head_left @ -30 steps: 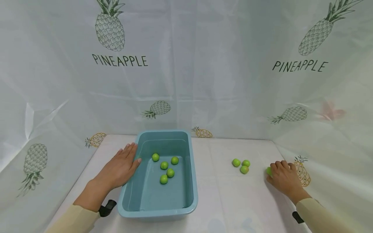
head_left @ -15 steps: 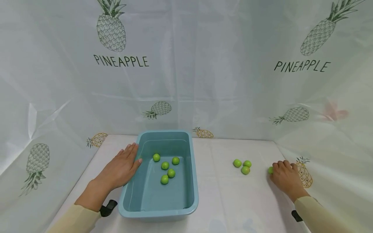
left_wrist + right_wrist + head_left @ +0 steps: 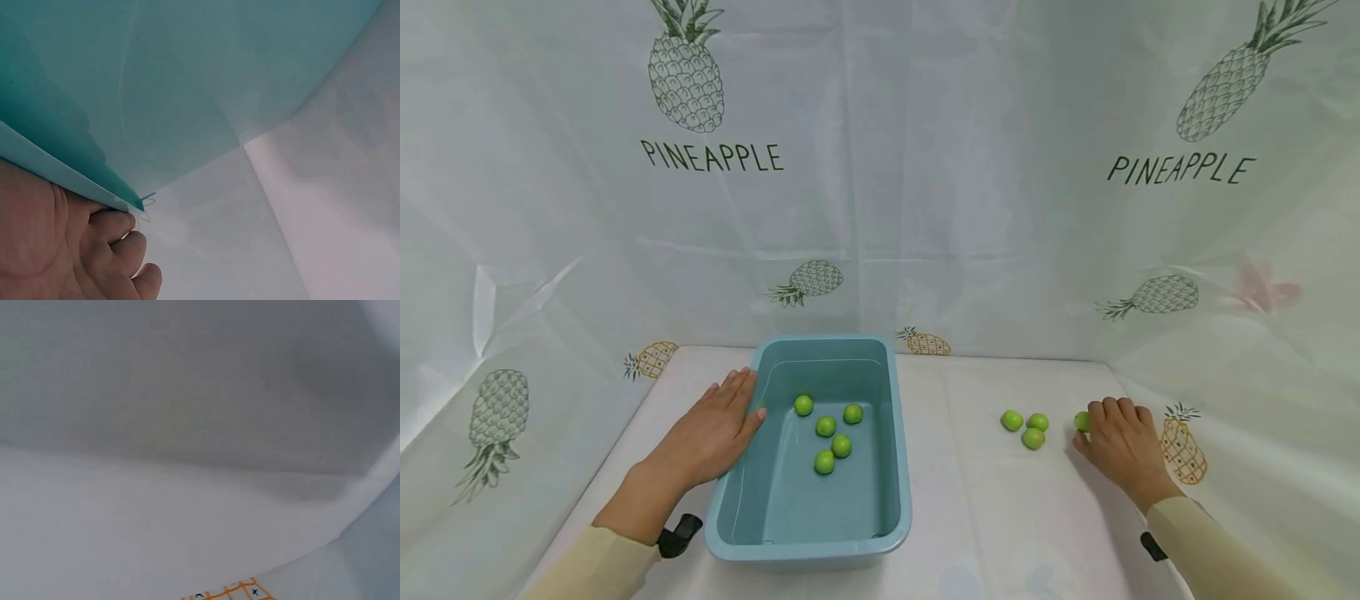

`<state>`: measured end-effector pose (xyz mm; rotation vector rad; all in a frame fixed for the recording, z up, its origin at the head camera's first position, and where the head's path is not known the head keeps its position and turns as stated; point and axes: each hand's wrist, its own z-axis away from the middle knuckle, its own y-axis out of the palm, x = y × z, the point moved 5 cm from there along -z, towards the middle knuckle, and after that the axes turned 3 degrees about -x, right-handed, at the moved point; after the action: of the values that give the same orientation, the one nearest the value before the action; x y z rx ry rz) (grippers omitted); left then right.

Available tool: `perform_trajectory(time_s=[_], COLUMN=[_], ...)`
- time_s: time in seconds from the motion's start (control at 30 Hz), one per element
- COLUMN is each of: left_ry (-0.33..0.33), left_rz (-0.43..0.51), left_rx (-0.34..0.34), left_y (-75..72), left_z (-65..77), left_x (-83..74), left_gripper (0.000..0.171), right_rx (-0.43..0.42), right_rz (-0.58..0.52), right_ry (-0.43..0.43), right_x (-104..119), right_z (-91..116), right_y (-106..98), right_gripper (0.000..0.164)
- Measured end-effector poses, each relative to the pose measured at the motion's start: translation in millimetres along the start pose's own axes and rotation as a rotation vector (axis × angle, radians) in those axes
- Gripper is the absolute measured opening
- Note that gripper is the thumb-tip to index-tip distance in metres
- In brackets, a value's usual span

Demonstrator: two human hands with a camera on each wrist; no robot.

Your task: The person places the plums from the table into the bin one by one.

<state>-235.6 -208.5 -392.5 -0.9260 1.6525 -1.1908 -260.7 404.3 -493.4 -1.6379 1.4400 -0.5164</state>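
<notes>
A small, round, bright-green ball [image 3: 1081, 422], partly covered by fingers, is pinched between the thumb and bent fingers of a person's right hand [image 3: 1123, 446] at the right side of a white-covered table [image 3: 992, 517]. Just to its left, three matching green balls [image 3: 1033, 438] sit close together on the same surface. Well apart, across the table, the left hand [image 3: 711, 429] lies along the left rim of a rectangular, blue-green, smooth-walled basin [image 3: 808, 551], its fingers nearly straight and held together, the thumb apart and reaching over the rim. Five more green balls [image 3: 824, 462] lie loosely grouped on the basin floor. Cream sleeves [image 3: 1217, 550] cover both forearms, with a black strap [image 3: 677, 536] at the left wrist. Behind hangs a pale, creased sheet [image 3: 970, 208] printed with pineapples.
</notes>
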Motion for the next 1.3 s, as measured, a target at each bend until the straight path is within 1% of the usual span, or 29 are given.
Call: perform_trajectory(time_s=[0.2, 0.6, 0.83, 1.07, 1.3], left_ry=[0.009, 0.012, 0.008, 0.005, -0.001], left_rz=[-0.008, -0.018, -0.022, -0.017, -0.023], left_rx=[-0.008, 0.000, 0.007, 0.017, 0.017], left_y=[-0.1, -1.8, -2.5, -2.9, -2.4], left_z=[-0.2, 0.0, 0.1, -0.6, -0.4], left_x=[-0.1, -0.7, -1.1, -2.1, -1.7], left_gripper=[0.068, 0.067, 0.067, 0.068, 0.068], right_rx=[-0.096, -0.216, -0.219, -0.235, -0.209], right_rz=[-0.010, -0.030, -0.039, -0.041, -0.046], right_ry=[-0.045, -0.137, -0.181, -0.209, -0.214], right_x=[9, 35, 54, 77, 103], right_z=[-16, -55, -74, -92, -114], right_y=[-7, -22, -29, -37, -48], right_gripper=[0.040, 0.041, 0.042, 0.038, 0.037])
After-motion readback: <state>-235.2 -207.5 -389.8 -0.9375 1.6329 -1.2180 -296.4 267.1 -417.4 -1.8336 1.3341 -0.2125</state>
